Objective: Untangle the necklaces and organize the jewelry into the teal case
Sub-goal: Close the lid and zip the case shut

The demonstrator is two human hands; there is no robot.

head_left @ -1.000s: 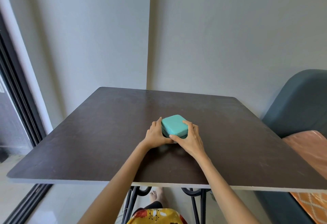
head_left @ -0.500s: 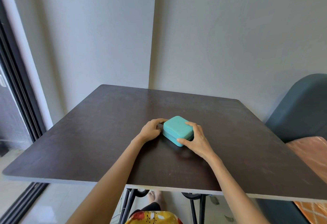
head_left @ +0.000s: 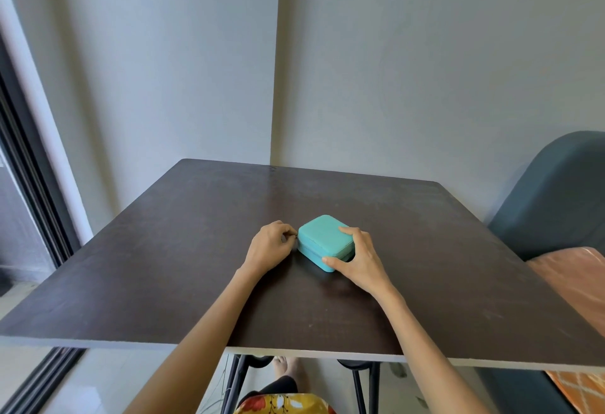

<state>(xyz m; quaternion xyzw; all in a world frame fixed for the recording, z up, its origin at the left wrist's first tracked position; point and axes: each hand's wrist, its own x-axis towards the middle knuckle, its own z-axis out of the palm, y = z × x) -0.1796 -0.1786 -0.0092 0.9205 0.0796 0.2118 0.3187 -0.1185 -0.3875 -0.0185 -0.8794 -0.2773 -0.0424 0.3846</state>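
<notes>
teal case (head_left: 325, 240): rounded square, shut | table (head_left: 196, 250): dark woodgrain

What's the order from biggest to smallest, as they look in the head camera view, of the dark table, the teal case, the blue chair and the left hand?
1. Dark table
2. Blue chair, partly cut off by the frame
3. Teal case and left hand: they look about alike, so no ranking.

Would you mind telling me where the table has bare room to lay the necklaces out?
The table is bare from the left hand to its left edge, between the teal case and the wall, and right of the right hand. Only the centre is crowded: both hands flank the case.
</notes>
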